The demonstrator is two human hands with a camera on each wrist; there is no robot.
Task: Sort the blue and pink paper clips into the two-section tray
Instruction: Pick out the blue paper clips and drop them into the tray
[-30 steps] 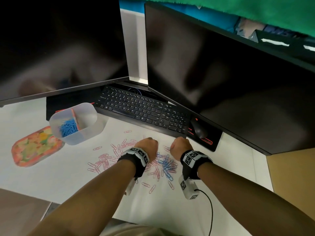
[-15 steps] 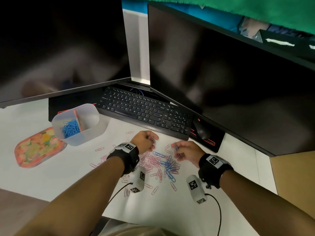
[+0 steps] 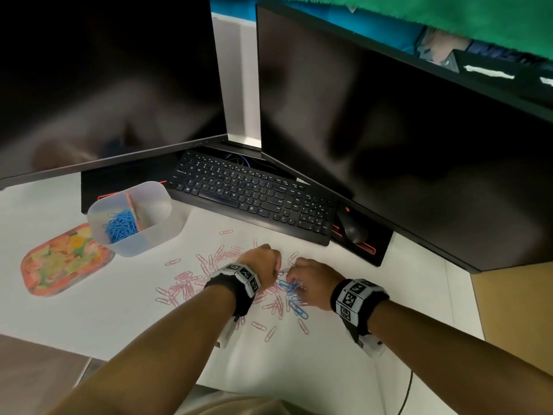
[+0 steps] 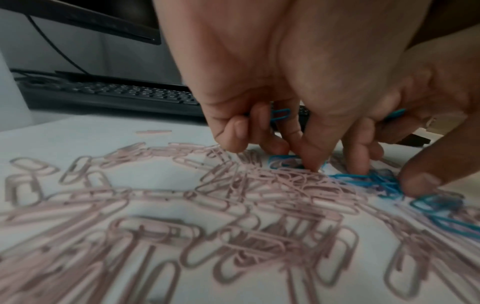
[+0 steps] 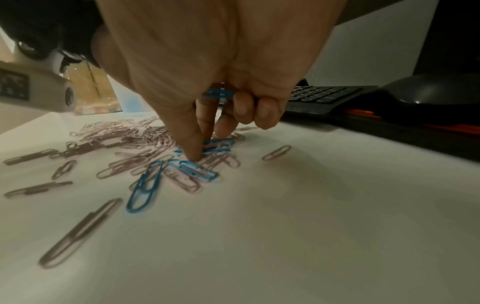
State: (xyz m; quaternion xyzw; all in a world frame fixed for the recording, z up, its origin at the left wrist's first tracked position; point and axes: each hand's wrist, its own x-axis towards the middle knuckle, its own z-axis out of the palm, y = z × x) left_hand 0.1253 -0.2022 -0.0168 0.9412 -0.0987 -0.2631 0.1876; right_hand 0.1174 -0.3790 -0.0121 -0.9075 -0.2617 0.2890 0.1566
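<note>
The blue paper clips [image 3: 294, 290] lie in a small knot at the right edge of the wide scatter of pink paper clips [image 3: 185, 284] on the white sheet [image 3: 89, 310], directly under both hands. The right hand [image 3: 314, 283] has its fingers curled down, thumb tip pressed onto a blue clip [image 5: 193, 168] on the sheet, with another blue clip [image 5: 218, 93] tucked in its folded fingers. The left hand [image 3: 260, 265] is likewise curled, fingertips [image 4: 309, 162] down at the knot's left side and a blue clip [image 4: 280, 115] held among them (the two hands nearly touch). The two-section tray [image 3: 98, 211] stands well apart to the left, blue clips in its left compartment. A keyboard [image 3: 251, 199] and mouse [image 3: 353, 229] bound the far side; open sheet lies on the near side. A patterned lid [image 3: 62, 265] rests just beside the tray.
</note>
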